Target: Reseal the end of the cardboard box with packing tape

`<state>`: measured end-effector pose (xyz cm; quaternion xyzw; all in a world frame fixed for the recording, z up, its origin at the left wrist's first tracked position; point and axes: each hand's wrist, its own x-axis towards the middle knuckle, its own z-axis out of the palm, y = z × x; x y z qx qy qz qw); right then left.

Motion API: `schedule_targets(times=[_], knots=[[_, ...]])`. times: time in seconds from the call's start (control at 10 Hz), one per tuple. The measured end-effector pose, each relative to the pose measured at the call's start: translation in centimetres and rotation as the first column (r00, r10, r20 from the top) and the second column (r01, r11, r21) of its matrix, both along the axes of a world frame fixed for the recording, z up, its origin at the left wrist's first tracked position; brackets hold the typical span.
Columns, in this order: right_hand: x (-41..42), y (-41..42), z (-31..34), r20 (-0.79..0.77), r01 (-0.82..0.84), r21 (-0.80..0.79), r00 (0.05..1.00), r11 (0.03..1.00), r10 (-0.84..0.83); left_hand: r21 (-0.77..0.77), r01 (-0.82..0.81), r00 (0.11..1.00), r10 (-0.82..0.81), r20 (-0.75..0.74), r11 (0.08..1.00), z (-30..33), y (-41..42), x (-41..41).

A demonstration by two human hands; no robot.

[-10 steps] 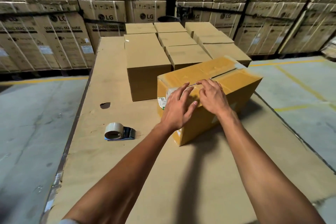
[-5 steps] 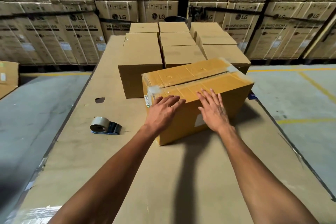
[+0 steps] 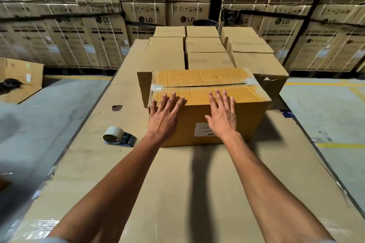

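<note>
A yellowish cardboard box [image 3: 199, 79] sits square to me on the cardboard-covered table [image 3: 177, 183], its top flaps closed with clear tape along the seam and crumpled tape at both ends. My left hand [image 3: 164, 116] lies flat with spread fingers over the box's near top edge on the left. My right hand [image 3: 222, 114] lies flat the same way, right of centre, above a white label. Neither hand holds anything. A tape dispenser with a roll of packing tape [image 3: 118, 136] rests on the table to the left of the box, apart from my left hand.
Several plain brown boxes [image 3: 205, 45] stand in rows right behind the taped box. Tall stacks of washing machine cartons [image 3: 98, 31] wall the back. An open carton [image 3: 19, 79] lies on the concrete floor at left. The table has a small hole [image 3: 117, 107] near its left edge.
The box has turned from a diagonal pose to square with me. Both hands slid from the top seam at the left end to the near top edge, fingers spread flat.
</note>
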<state>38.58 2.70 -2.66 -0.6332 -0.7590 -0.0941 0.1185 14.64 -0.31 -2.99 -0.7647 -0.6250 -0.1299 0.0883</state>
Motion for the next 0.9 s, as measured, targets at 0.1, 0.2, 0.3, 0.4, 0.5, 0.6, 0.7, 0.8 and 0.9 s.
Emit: schedule_targets(times=[0.1,0.2,0.3,0.4,0.5,0.6,0.7,0.8,0.9], knots=[[1.1,0.6,-0.9,0.036,0.077,-0.027,0.996,0.997,-0.076,0.027,0.017,1.0,-0.016,-0.012,1.0,-0.8,0.4,0.0],[0.8,1.1,-1.0,0.045,0.086,-0.048,0.996,0.995,-0.083,0.027,0.009,0.999,-0.008,-0.032,1.0,-1.0,1.3,-0.3],[-0.4,1.3,-0.6,0.042,0.104,-0.074,0.994,0.992,-0.101,0.005,-0.005,0.999,0.005,-0.053,1.0,-1.0,2.5,-1.1],[-1.0,1.6,-0.1,0.054,0.102,-0.098,0.994,0.99,-0.097,-0.051,-0.05,0.995,0.046,-0.089,0.997,-0.7,3.4,-1.4],[-0.9,1.6,0.1,0.071,0.09,-0.132,0.994,0.987,-0.081,-0.106,-0.083,0.992,0.072,-0.106,0.991,-0.5,3.5,-0.9],[-0.2,1.1,0.6,0.06,0.056,-0.168,0.997,0.984,-0.046,-0.151,-0.114,0.991,0.102,-0.084,0.982,-0.2,2.9,-0.5],[1.0,0.4,1.6,0.04,0.001,-0.198,0.999,0.98,0.007,-0.218,-0.111,0.992,0.096,-0.078,0.97,0.5,2.3,-0.3],[1.7,-1.2,3.1,-0.005,-0.029,-0.156,1.0,0.987,0.029,-0.247,-0.087,0.995,0.075,-0.061,0.965,1.8,0.7,0.2],[2.1,-2.1,5.0,-0.051,-0.022,-0.019,0.998,1.0,0.021,-0.122,-0.03,0.999,0.032,0.018,0.992,4.0,-0.5,0.9]])
